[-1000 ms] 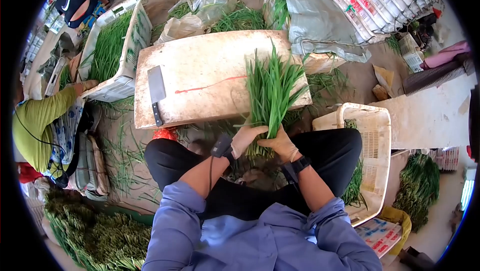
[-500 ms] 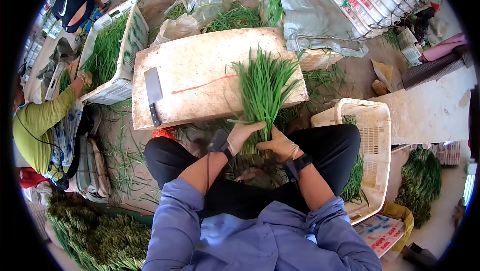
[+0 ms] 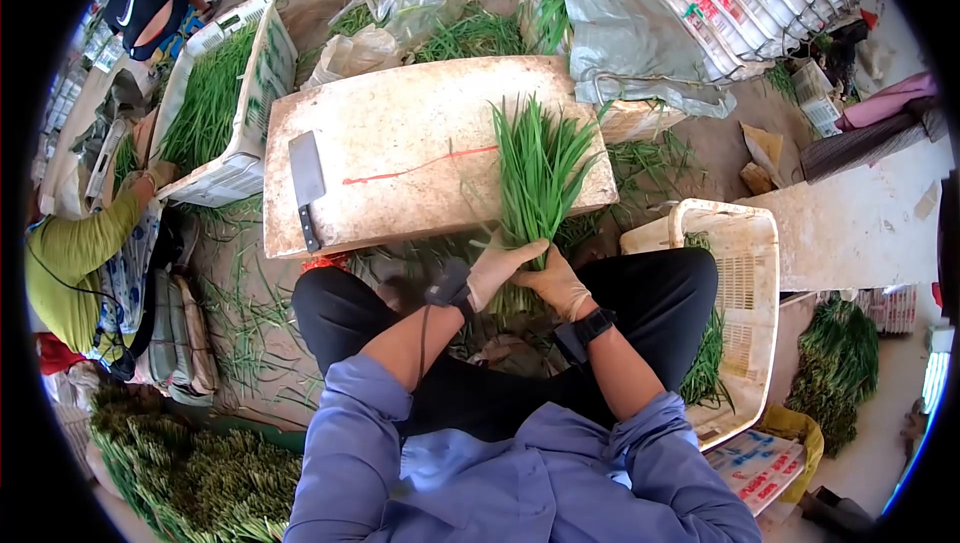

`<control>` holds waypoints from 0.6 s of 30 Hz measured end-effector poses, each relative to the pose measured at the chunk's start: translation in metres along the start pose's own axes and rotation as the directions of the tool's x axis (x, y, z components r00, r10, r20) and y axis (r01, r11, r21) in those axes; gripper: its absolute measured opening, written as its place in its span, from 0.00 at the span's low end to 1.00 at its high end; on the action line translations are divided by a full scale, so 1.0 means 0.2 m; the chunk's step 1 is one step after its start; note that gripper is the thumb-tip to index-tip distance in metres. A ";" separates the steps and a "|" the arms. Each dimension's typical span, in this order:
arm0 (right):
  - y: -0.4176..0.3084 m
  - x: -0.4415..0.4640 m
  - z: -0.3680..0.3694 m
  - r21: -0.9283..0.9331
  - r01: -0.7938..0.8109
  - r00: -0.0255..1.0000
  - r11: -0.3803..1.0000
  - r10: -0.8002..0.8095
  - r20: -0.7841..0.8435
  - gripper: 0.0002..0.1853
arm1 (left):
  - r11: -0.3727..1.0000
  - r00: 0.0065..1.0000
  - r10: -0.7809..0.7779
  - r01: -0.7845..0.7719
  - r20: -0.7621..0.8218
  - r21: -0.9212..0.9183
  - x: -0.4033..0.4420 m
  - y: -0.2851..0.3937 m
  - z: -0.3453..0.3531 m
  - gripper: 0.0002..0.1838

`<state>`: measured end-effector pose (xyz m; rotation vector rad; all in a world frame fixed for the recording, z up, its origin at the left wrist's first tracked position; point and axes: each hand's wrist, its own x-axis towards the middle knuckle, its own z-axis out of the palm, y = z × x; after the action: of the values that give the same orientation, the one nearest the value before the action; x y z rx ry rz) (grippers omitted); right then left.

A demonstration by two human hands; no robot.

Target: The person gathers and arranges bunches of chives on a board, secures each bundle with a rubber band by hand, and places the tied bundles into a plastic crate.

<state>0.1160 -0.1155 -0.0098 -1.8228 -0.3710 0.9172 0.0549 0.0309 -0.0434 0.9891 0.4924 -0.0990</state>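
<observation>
Both my gloved hands grip a bunch of long green Chinese chives [image 3: 545, 168] near its lower end, over the near edge of a worn white board [image 3: 400, 123]. My left hand [image 3: 503, 268] wraps the bunch from the left. From the right, my right hand [image 3: 556, 285] closes round it, touching the left. The leaves fan out upward across the right part of the board, and the stalk ends hang below my hands, partly hidden. On the left of the board lies a cleaver [image 3: 306, 188] with a black handle, apart from both hands.
A white crate [image 3: 765, 313] with some chives stands by my right knee. Another crate [image 3: 240, 133], full of chives, is at upper left, beside a person in a green sleeve [image 3: 80, 243]. Chive piles [image 3: 200, 468] lie at lower left; loose leaves litter the floor.
The chive bunch has shifted slightly right and looks more gathered. My left hand has moved a little right and closer round it. The green-sleeved person's hand has lowered slightly.
</observation>
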 end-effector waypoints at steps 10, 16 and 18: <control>0.18 -0.10 -0.18 -0.318 0.415 0.910 0.852 -0.383 0.161 0.32 | 0.959 0.974 -0.165 0.195 0.155 -0.205 -0.05 0.08 -0.14 0.33; -0.01 0.01 -0.14 0.608 -0.348 0.937 0.713 0.255 0.237 0.24 | 0.938 0.956 -0.250 0.278 0.152 -0.205 -0.04 0.08 -0.15 0.34; 0.06 0.09 -0.14 0.601 -0.301 0.953 0.741 0.252 0.166 0.26 | 0.941 0.957 -0.255 0.279 0.140 -0.192 -0.03 0.06 -0.14 0.32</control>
<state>0.1462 -0.1285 -0.0226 -1.2384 0.1692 1.1510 0.0431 0.0607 -0.0434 0.7013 0.5198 -0.3393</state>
